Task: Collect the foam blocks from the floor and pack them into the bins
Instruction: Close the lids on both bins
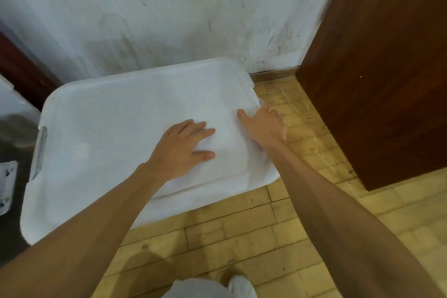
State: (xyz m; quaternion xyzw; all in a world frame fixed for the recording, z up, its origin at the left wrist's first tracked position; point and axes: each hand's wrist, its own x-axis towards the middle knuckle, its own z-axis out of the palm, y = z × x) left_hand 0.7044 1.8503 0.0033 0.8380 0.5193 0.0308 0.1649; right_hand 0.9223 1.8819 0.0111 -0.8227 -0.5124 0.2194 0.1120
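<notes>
One head-worn wide-angle view; looks steeply down and forward at the lidded bin (116,133); close, wall (169,7) beyond.

white lid (116,133) with grey handle slot (41,150); yellowish parquet floor (242,232), strips in blocks; dark brown door (387,68); white wall (169,12), grey smudges.

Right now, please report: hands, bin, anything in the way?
Left hand flat on lid. Right hand grips lid's right edge. Lid on, no blocks seen. Nothing in the way.
</notes>
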